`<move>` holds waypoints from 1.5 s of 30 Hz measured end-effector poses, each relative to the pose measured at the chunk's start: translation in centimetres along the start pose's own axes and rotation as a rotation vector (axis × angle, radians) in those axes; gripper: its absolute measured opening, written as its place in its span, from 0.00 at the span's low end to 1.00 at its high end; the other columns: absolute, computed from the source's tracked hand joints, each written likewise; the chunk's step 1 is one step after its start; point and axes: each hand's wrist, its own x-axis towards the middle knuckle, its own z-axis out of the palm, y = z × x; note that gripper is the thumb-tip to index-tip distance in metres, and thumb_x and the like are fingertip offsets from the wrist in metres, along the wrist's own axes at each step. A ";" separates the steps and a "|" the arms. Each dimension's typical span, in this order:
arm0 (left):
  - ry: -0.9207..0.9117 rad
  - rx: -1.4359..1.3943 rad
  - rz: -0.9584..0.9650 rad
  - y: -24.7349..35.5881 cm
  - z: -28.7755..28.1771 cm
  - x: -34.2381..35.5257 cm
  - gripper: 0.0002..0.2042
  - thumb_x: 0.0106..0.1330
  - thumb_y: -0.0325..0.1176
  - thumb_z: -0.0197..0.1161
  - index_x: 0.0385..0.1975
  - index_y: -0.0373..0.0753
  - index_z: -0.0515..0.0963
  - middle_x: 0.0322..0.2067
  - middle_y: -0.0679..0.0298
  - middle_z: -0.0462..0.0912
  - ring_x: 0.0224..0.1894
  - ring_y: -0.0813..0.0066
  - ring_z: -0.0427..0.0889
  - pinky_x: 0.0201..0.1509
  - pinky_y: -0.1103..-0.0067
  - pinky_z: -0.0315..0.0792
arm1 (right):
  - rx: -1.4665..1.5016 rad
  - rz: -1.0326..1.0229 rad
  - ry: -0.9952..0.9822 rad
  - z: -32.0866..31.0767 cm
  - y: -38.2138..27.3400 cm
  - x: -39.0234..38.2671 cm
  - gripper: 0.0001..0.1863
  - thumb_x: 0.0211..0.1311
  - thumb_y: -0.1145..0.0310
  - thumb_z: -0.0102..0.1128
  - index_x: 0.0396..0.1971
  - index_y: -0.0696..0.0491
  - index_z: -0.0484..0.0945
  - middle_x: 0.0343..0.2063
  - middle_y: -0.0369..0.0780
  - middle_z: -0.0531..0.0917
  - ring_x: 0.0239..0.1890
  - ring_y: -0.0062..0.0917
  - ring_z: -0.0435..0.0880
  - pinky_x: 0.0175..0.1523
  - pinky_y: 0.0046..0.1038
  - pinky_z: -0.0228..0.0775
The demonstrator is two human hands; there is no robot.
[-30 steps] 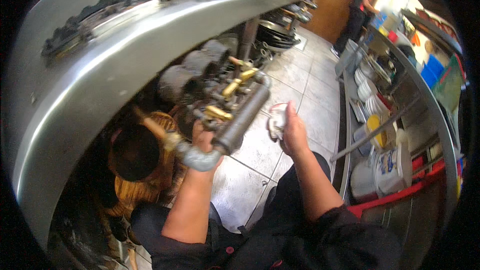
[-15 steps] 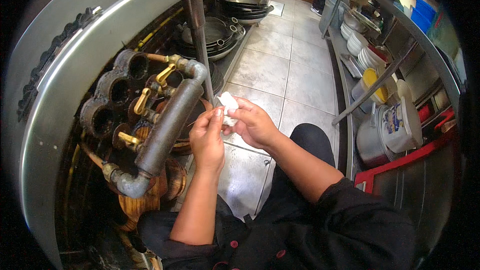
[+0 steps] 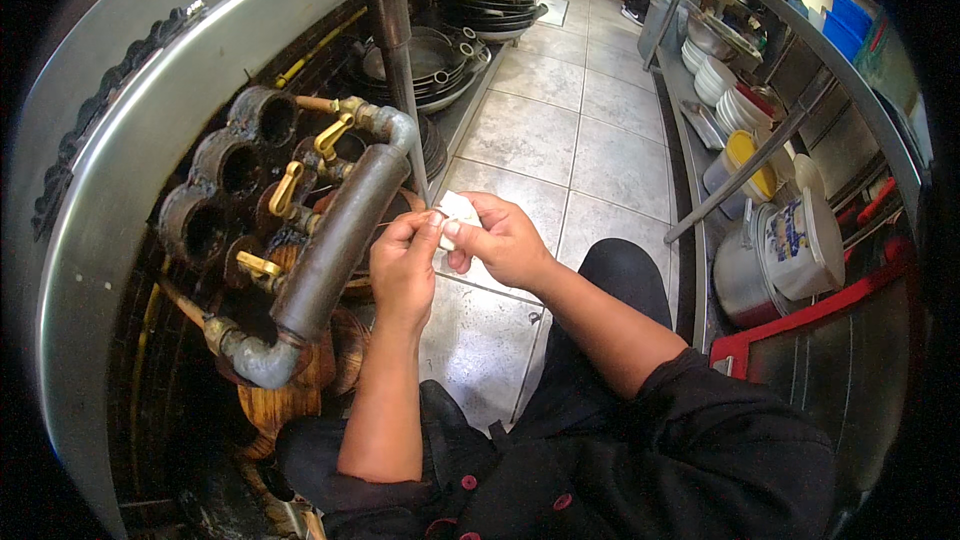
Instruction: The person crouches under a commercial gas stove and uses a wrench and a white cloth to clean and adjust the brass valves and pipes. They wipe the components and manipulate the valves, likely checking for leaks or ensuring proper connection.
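Both hands meet in the middle of the view, just right of a thick rusty gas pipe [image 3: 340, 240]. The right hand [image 3: 505, 240] pinches a small white folded piece [image 3: 458, 210] between thumb and fingers, closed narrow around it. The left hand [image 3: 402, 265] is also drawn narrow, fingertips pressed against the same white piece and against a thin wire-like thing that runs left toward the pipe; what that thin thing is cannot be told.

The pipe slants from near left to far right, with brass valve handles [image 3: 288, 188] along its left side and dark round burner openings [image 3: 240, 170] behind them. A curved steel stove edge [image 3: 150, 130] arcs above, closing in the left. A steel post [image 3: 398, 50] stands just beyond the pipe's far end.

To the right of the hands the tiled floor [image 3: 570, 130] lies open, running far toward stacked pans [image 3: 440, 65]. A steel shelf [image 3: 700, 120] with white plates [image 3: 735, 105] and a metal pot [image 3: 745, 275] bounds the aisle's right side.
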 end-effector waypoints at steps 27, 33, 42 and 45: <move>0.297 -0.190 0.453 6.6 -13.5 0.9 0.20 0.59 0.25 0.59 0.53 0.38 0.69 0.50 0.58 0.74 0.53 0.65 0.72 0.60 0.71 0.65 | -0.568 -1.085 -0.044 6.7 -11.4 1.1 0.14 0.61 0.73 0.53 0.46 0.60 0.72 0.45 0.47 0.78 0.53 0.40 0.74 0.61 0.39 0.59; 0.298 0.105 0.638 11.1 -8.8 -1.4 0.20 0.60 0.26 0.61 0.53 0.37 0.69 0.49 0.61 0.74 0.53 0.66 0.73 0.58 0.71 0.67 | -0.559 -1.036 -0.021 7.7 -8.6 2.0 0.15 0.63 0.69 0.48 0.47 0.59 0.70 0.46 0.48 0.79 0.55 0.41 0.73 0.65 0.46 0.51; 0.185 0.209 0.542 13.5 -5.4 -1.9 0.20 0.58 0.37 0.63 0.50 0.37 0.73 0.47 0.55 0.78 0.50 0.62 0.76 0.54 0.72 0.67 | -0.549 -0.995 -0.037 7.5 -7.6 1.3 0.17 0.66 0.67 0.44 0.50 0.60 0.67 0.48 0.52 0.75 0.57 0.42 0.70 0.67 0.47 0.48; 0.241 0.239 0.598 13.3 -5.6 -1.7 0.20 0.59 0.38 0.62 0.50 0.38 0.73 0.47 0.55 0.78 0.50 0.62 0.76 0.54 0.72 0.67 | -0.496 -0.991 -0.079 8.0 -7.5 1.4 0.17 0.67 0.67 0.43 0.51 0.61 0.67 0.50 0.54 0.74 0.58 0.43 0.69 0.67 0.47 0.48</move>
